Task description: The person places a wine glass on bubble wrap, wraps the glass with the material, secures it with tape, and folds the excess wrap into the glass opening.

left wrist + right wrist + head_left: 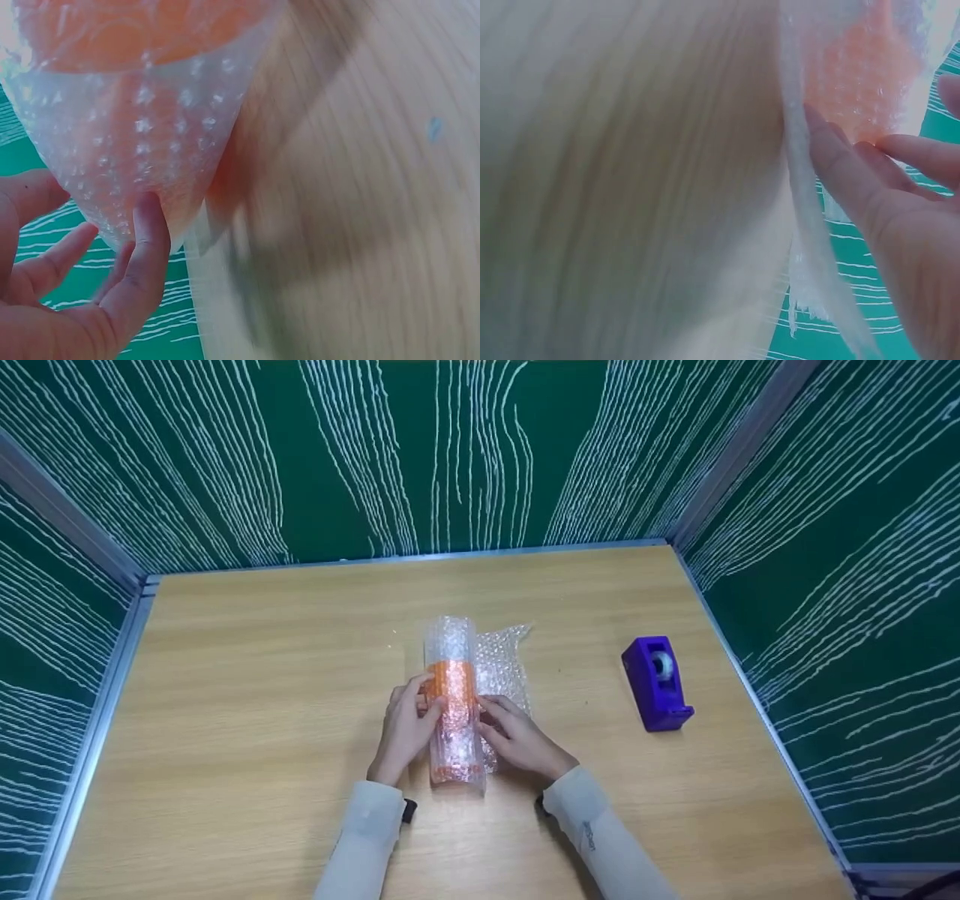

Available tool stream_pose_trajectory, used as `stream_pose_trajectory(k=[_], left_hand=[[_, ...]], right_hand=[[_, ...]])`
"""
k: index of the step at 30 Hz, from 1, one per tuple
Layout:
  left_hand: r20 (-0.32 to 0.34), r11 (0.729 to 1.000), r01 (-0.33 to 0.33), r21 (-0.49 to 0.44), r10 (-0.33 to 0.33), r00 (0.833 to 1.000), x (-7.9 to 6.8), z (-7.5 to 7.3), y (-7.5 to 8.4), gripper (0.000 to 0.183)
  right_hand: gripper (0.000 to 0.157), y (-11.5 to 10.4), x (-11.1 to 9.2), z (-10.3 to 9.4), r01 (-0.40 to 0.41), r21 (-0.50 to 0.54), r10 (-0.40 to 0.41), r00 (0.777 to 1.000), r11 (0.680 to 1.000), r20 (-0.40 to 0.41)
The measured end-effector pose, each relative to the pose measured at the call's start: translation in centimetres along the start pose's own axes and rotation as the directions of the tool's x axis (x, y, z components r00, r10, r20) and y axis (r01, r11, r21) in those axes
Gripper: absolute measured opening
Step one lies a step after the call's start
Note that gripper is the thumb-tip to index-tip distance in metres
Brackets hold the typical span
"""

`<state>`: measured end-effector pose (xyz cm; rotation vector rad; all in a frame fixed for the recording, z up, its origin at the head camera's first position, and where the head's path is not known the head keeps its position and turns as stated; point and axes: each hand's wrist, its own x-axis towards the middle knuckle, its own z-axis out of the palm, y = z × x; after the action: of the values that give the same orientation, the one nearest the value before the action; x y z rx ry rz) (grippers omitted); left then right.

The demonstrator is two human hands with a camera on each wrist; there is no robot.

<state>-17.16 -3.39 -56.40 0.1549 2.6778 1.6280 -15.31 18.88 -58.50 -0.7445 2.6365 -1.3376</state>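
Note:
An orange object (454, 682) lies rolled in clear bubble wrap (450, 637), forming an upright-pointing tube shape on the table in the head view; its kind is hidden by the wrap. My left hand (405, 725) holds the roll's left side, thumb toward the top and fingers along the edge. On the opposite side my right hand (523, 739) grips the roll, its fingertips at the wrap's edge. A loose flap of bubble wrap (504, 664) spreads out to the right, partly beneath the right hand. The right wrist view shows fingers between a hanging sheet edge (799, 172) and the orange object.
A purple tape dispenser (656, 686) with a tape roll stands on the right of the wooden table (247, 697). Green panels (337, 472) with white wavy lines enclose the back and sides, joined by metal frame bars (739, 450).

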Motion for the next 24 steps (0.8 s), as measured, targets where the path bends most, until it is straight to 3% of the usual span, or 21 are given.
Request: stream_pose_trajectory(k=[9,11,19,24], left_hand=[[0.029,0.999,0.022,-0.030,-0.021,0.999,0.04,-0.18,0.07,0.048],[0.030,0.999,0.027,-0.027,-0.026,0.999,0.05,-0.19,0.12,0.048],[0.021,0.999,0.036,-0.012,-0.035,0.999,-0.08,-0.06,0.06,0.050],[0.027,0.998,0.063,0.003,-0.063,0.998,-0.14,0.01,0.24,0.050]], right_hand=[[0.064,0.24,-0.04,0.09,0.065,0.106,-0.068,0.997,0.992,0.021],[0.062,0.22,-0.01,0.02,0.065,0.089,-0.067,0.998,0.994,0.020],[0.060,0.04,-0.06,-0.07,-0.078,0.035,0.076,0.995,0.996,0.059],[0.060,0.02,-0.01,-0.01,-0.075,0.015,0.075,0.996,0.997,0.046]])
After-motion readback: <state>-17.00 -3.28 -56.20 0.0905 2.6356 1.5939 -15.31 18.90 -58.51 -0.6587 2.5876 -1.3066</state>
